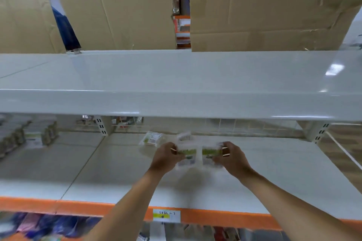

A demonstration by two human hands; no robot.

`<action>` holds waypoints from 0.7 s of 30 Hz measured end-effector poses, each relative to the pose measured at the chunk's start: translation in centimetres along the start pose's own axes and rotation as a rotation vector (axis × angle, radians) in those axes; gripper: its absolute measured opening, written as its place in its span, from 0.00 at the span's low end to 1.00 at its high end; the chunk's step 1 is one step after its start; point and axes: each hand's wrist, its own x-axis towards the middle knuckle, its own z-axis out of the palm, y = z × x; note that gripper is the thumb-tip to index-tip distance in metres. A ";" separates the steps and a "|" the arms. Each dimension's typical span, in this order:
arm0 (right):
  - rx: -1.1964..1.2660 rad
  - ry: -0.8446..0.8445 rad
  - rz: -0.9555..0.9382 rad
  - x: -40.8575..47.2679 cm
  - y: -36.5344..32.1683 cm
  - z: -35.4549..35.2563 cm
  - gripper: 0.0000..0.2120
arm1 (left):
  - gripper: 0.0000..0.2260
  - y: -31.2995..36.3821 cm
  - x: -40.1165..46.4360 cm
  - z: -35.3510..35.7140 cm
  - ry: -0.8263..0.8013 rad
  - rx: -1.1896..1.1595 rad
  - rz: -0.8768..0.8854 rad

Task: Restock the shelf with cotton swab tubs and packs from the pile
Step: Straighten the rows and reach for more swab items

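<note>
Both my hands reach into the white middle shelf (98,166). My left hand (166,157) grips a clear cotton swab pack (187,157) with a green label, and my right hand (232,157) grips a second, matching pack (210,155) beside it. The two packs touch side by side, blurred by motion, just above the shelf board. Behind them another swab pack (151,139) lies flat near the shelf's back. A further blurred white pack (184,136) shows behind the held ones.
Stacked swab tubs and packs (25,135) fill the shelf's far left. The upper white shelf (176,84) overhangs, with large cardboard boxes (264,6) on it. An orange front strip with a price label (166,215) edges the shelf; coloured goods sit below.
</note>
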 end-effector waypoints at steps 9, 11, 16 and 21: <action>-0.042 -0.167 -0.127 -0.6 -3.3 3.0 0.15 | 0.08 -1.6 -4.7 -3.3 0.093 0.035 -0.219; -0.050 -0.207 -0.151 -0.5 -4.0 3.9 0.14 | 0.08 -2.2 -5.7 -4.0 0.120 0.016 -0.265; -0.068 -0.303 -0.197 -0.6 -6.0 6.1 0.13 | 0.10 -3.8 -8.1 -5.5 0.213 -0.057 -0.350; -0.076 -0.367 -0.226 -0.7 -7.4 8.4 0.12 | 0.10 -5.1 -10.4 -7.0 0.270 -0.074 -0.370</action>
